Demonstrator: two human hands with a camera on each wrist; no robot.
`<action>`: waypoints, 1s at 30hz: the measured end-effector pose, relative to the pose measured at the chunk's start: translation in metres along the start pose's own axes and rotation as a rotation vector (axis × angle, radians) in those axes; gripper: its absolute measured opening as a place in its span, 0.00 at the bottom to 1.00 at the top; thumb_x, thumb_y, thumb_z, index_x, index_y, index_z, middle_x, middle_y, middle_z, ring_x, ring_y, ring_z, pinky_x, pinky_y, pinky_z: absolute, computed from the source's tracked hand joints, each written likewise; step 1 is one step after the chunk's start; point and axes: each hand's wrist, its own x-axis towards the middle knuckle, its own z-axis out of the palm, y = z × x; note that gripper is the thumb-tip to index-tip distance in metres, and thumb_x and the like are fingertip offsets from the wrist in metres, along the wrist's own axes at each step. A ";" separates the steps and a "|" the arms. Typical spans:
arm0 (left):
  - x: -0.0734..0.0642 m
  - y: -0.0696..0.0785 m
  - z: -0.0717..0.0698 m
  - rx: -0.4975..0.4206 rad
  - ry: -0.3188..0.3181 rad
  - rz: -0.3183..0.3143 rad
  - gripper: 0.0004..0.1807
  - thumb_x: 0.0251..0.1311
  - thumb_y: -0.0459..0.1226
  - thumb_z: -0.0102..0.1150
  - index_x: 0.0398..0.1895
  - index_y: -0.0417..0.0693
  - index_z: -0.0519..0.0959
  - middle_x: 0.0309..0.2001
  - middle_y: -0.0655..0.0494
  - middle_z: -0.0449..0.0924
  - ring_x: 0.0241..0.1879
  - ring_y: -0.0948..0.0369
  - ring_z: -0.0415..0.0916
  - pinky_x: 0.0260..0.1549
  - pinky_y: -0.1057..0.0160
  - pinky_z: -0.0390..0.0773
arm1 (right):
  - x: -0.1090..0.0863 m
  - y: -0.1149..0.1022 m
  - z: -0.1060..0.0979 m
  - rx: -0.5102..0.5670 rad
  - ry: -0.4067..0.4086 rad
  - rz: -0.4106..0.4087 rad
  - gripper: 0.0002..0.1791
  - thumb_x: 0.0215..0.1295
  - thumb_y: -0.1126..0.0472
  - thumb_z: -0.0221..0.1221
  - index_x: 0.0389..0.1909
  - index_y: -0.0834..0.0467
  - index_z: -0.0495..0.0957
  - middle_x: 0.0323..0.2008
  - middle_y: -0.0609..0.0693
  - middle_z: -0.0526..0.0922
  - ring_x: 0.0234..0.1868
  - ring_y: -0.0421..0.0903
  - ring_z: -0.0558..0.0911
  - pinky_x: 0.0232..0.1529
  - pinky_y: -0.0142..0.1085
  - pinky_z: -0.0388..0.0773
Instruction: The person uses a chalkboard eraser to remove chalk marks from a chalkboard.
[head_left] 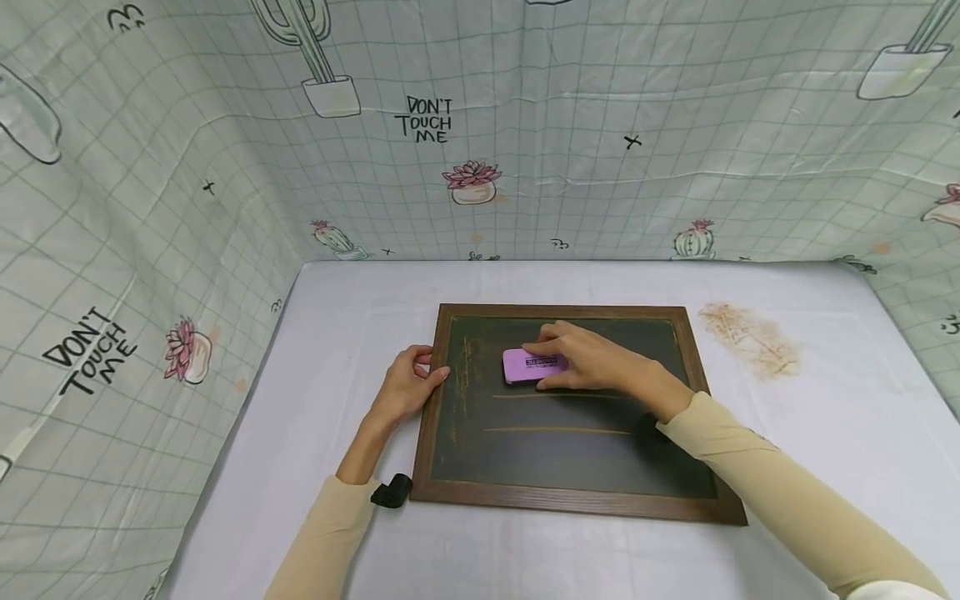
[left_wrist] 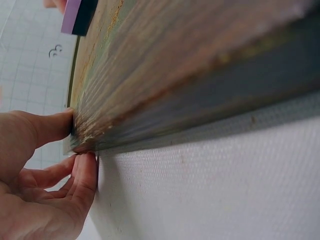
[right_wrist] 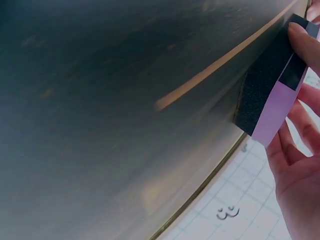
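Observation:
A chalkboard (head_left: 540, 467) in a brown wooden frame lies on the white table. My left hand (head_left: 405, 387) pinches its left frame edge, thumb on top and fingertips against the side in the left wrist view. My right hand (head_left: 596, 357) grips a purple magnetic eraser (head_left: 517, 365) by its sides, over the upper middle of the board. The eraser's dark felt (right_wrist: 260, 85) faces the board in the right wrist view. Two yellowish chalk lines (head_left: 558, 430) run across below the eraser, the upper one partly behind the right hand. Faint yellow smears (head_left: 467, 375) mark the board's left part.
To the right of the board, a brownish dusty smudge (head_left: 750, 337) marks the white tablecloth (head_left: 337, 308). A grid-patterned curtain (head_left: 540, 183) with printed cacti hangs behind the table and along its sides. Black wrist cameras (head_left: 392, 491) sit at the sleeves.

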 end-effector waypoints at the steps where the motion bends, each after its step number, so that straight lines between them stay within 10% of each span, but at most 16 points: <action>1: 0.000 0.000 0.000 0.000 -0.001 0.001 0.28 0.70 0.34 0.63 0.68 0.29 0.68 0.56 0.35 0.74 0.47 0.48 0.72 0.46 0.52 0.73 | -0.002 0.001 -0.001 -0.002 -0.001 0.005 0.33 0.61 0.52 0.74 0.64 0.63 0.79 0.44 0.51 0.77 0.41 0.45 0.72 0.41 0.40 0.71; 30: 0.000 0.001 0.000 -0.003 -0.003 -0.005 0.29 0.70 0.34 0.64 0.68 0.29 0.68 0.56 0.36 0.73 0.47 0.49 0.72 0.45 0.54 0.73 | -0.052 0.024 -0.015 -0.005 0.055 0.073 0.32 0.59 0.55 0.76 0.62 0.65 0.81 0.43 0.50 0.77 0.41 0.45 0.72 0.40 0.39 0.72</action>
